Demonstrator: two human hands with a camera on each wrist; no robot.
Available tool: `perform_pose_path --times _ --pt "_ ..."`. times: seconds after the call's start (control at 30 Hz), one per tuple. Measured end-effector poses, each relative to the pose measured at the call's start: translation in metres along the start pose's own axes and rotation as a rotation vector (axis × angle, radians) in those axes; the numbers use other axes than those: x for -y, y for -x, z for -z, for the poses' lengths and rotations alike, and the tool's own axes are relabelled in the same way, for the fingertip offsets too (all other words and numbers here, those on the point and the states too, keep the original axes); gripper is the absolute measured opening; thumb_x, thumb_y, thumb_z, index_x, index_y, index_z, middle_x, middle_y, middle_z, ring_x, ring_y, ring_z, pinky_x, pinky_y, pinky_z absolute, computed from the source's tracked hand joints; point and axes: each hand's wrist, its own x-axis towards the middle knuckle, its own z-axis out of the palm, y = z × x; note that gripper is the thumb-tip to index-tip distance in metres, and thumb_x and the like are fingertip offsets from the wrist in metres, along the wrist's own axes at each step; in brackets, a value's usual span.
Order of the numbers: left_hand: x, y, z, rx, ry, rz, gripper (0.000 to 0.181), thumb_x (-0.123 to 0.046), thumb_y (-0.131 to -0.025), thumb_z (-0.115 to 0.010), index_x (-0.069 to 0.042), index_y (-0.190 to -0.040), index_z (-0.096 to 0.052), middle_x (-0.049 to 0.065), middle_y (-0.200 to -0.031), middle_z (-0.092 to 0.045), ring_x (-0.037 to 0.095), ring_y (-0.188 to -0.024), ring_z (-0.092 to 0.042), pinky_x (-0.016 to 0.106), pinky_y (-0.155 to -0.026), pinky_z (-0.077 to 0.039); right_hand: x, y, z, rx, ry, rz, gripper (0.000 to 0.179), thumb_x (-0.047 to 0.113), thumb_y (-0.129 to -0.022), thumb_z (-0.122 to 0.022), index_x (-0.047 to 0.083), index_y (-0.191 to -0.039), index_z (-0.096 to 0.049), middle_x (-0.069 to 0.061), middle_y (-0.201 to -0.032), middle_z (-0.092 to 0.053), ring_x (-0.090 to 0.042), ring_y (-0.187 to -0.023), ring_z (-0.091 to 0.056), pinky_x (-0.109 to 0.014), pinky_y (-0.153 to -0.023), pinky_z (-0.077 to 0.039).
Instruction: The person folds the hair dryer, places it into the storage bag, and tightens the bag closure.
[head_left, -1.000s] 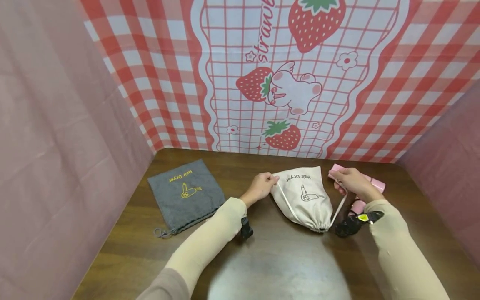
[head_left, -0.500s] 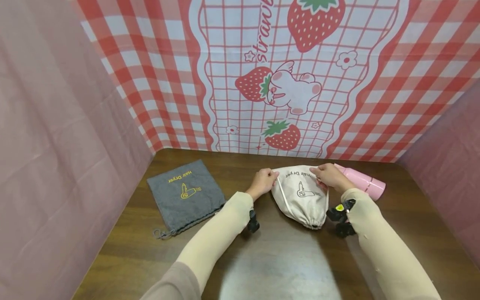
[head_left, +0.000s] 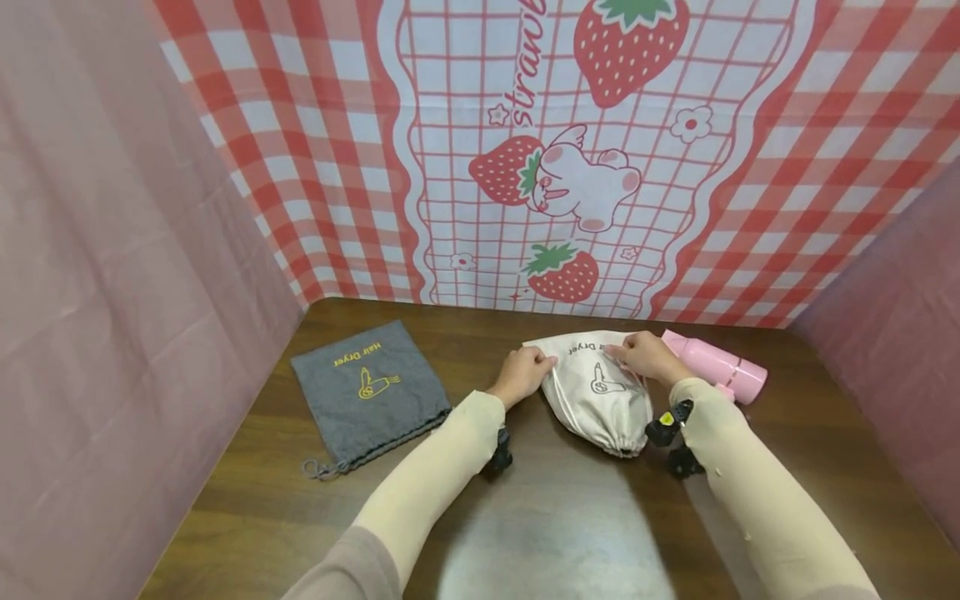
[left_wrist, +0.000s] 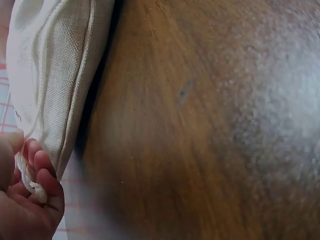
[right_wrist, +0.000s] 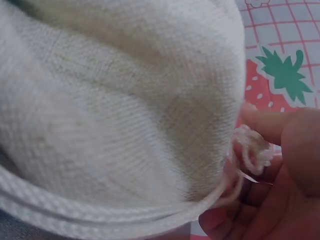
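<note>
A cream drawstring bag (head_left: 603, 408) printed "Hair Dryer" lies on the table, its gathered mouth toward me. At its upper left, my left hand (head_left: 521, 373) pinches a white drawstring; the knotted cord end (left_wrist: 36, 190) hangs against the curled fingers in the left wrist view. Over the bag's upper right is my right hand (head_left: 651, 354), covering part of the lettering. The right wrist view shows this hand's thumb and fingers holding the other drawstring's bunched end (right_wrist: 252, 150) beside the bag's cloth. What the bag contains is hidden.
A grey drawstring bag (head_left: 371, 392) with yellow print lies flat at the left. Behind my right wrist rests a pink hair dryer (head_left: 720, 367), partly covered by the arm. A strawberry-print cloth (head_left: 465, 225) hangs along the table's back edge, with pink curtains (head_left: 135, 292) at the sides.
My right hand has moved left with its drawstring, from beside the pink hair dryer to over the cream bag. My left hand still pinches its cord. The bag's mouth shifted slightly left.
</note>
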Motion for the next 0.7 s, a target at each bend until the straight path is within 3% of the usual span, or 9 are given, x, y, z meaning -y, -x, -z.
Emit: perform_pose_path --times 0.13,0.37,0.53,0.7 --pt "-0.001 0.001 0.001 -0.023 0.003 -0.006 0.027 -0.035 -0.095 -0.061 -0.01 -0.088 -0.069 0.002 -0.079 -0.069 0.016 -0.073 -0.06 0.024 -0.068 -0.047 0.004 0.002 0.003 -0.019 0.081 0.035 0.043 0.037 -0.096 -0.059 0.01 -0.064 -0.048 0.002 -0.059 -0.045 -0.015 -0.059 -0.045 -0.027 -0.055 -0.037" --pt "0.003 0.004 0.002 -0.086 0.016 0.003 0.021 -0.033 -0.089 -0.069 -0.013 -0.085 -0.066 0.0 -0.081 -0.067 0.011 -0.072 -0.058 0.022 -0.068 -0.047 0.005 0.007 0.007 -0.062 0.134 0.087 0.034 0.032 -0.094 -0.062 -0.001 -0.086 -0.065 -0.008 -0.075 -0.062 -0.018 -0.068 -0.053 -0.028 -0.06 -0.04" --pt "0.008 0.005 0.002 -0.11 0.019 0.017 0.017 -0.031 -0.089 -0.07 -0.014 -0.086 -0.067 -0.001 -0.08 -0.069 0.013 -0.074 -0.06 0.023 -0.07 -0.047 0.007 0.011 0.013 -0.072 0.136 0.113 0.032 0.028 -0.094 -0.061 -0.003 -0.091 -0.063 -0.01 -0.077 -0.062 -0.017 -0.065 -0.053 -0.027 -0.058 -0.041" --pt "0.008 0.005 0.003 -0.118 0.005 -0.002 0.018 -0.031 -0.09 -0.069 -0.014 -0.087 -0.067 0.0 -0.084 -0.069 0.016 -0.077 -0.062 0.026 -0.072 -0.048 0.012 0.016 0.021 -0.085 0.155 0.083 0.033 0.031 -0.094 -0.061 -0.002 -0.093 -0.062 -0.011 -0.08 -0.062 -0.022 -0.072 -0.055 -0.03 -0.062 -0.041"
